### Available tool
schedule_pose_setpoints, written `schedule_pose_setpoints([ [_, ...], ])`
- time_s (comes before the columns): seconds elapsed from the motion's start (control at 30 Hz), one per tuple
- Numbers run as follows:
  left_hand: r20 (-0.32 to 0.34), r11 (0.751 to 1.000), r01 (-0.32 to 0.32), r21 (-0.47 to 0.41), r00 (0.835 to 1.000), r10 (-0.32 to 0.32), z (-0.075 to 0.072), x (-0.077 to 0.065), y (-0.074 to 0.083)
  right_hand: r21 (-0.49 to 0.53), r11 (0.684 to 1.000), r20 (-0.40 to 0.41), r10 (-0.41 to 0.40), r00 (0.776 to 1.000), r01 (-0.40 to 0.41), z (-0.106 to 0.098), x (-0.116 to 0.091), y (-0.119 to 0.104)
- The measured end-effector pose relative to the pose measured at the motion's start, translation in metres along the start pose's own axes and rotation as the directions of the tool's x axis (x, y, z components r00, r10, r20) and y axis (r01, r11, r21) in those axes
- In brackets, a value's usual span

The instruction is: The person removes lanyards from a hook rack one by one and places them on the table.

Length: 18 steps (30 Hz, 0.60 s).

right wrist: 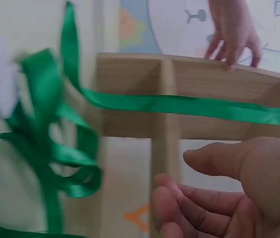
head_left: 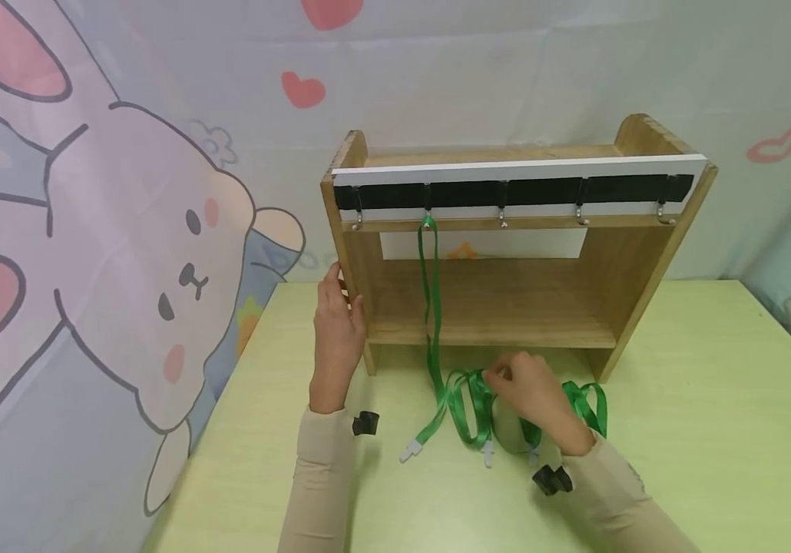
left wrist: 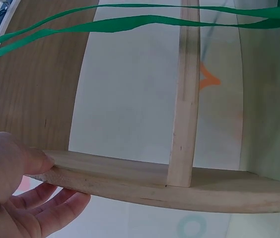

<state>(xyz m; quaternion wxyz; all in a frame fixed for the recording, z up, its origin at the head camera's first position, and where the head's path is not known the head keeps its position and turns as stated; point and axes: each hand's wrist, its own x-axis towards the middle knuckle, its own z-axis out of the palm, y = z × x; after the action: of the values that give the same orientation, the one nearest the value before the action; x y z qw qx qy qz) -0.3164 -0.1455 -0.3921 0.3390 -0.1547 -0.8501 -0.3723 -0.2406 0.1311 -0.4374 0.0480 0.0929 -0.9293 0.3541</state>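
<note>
My left hand point(head_left: 337, 338) grips the side panel of a small wooden shelf point(head_left: 492, 303), thumb on the inner side and fingers outside, as the left wrist view shows. A green lanyard point(head_left: 435, 307) hangs from the second hook from the left on the rack's front rail, its white clip point(head_left: 409, 450) lying on the table. My right hand point(head_left: 537, 392) is over several loose green lanyards point(head_left: 461, 415) in front of the shelf. In the right wrist view its thumb and fingers stand apart with nothing between them, beside a bunched lanyard point(right wrist: 45, 99).
A white rail with a black strip point(head_left: 544, 190) and several metal hooks runs across the shelf's upper front. Another green lanyard loop point(head_left: 594, 407) lies right of my right forearm. Behind the pale green table point(head_left: 699, 361) hangs a cloth backdrop point(head_left: 465, 84) with a cartoon rabbit.
</note>
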Motion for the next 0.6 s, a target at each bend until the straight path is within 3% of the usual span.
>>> schedule_pose_setpoints([
  [0.13,0.002,1.0,0.004,0.002,1.0,-0.004,0.0,-0.001,-0.001,0.013,0.997,-0.049,-0.073,0.996,0.073,-0.012,0.004,-0.015],
  [0.33,-0.003,1.0,-0.011,-0.002,1.0,0.011,0.002,-0.001,-0.001,0.079,0.985,-0.221,-0.135,0.966,0.156,-0.029,0.011,-0.039],
  [0.43,-0.006,1.0,-0.012,-0.004,1.0,0.012,0.002,0.0,0.0,0.1,0.97,-0.328,-0.177,0.928,0.221,-0.035,0.014,-0.05],
  [0.6,-0.014,1.0,-0.009,0.0,1.0,0.009,0.001,0.0,0.0,0.091,0.942,-0.481,-0.241,0.843,0.322,-0.037,0.021,-0.066],
])
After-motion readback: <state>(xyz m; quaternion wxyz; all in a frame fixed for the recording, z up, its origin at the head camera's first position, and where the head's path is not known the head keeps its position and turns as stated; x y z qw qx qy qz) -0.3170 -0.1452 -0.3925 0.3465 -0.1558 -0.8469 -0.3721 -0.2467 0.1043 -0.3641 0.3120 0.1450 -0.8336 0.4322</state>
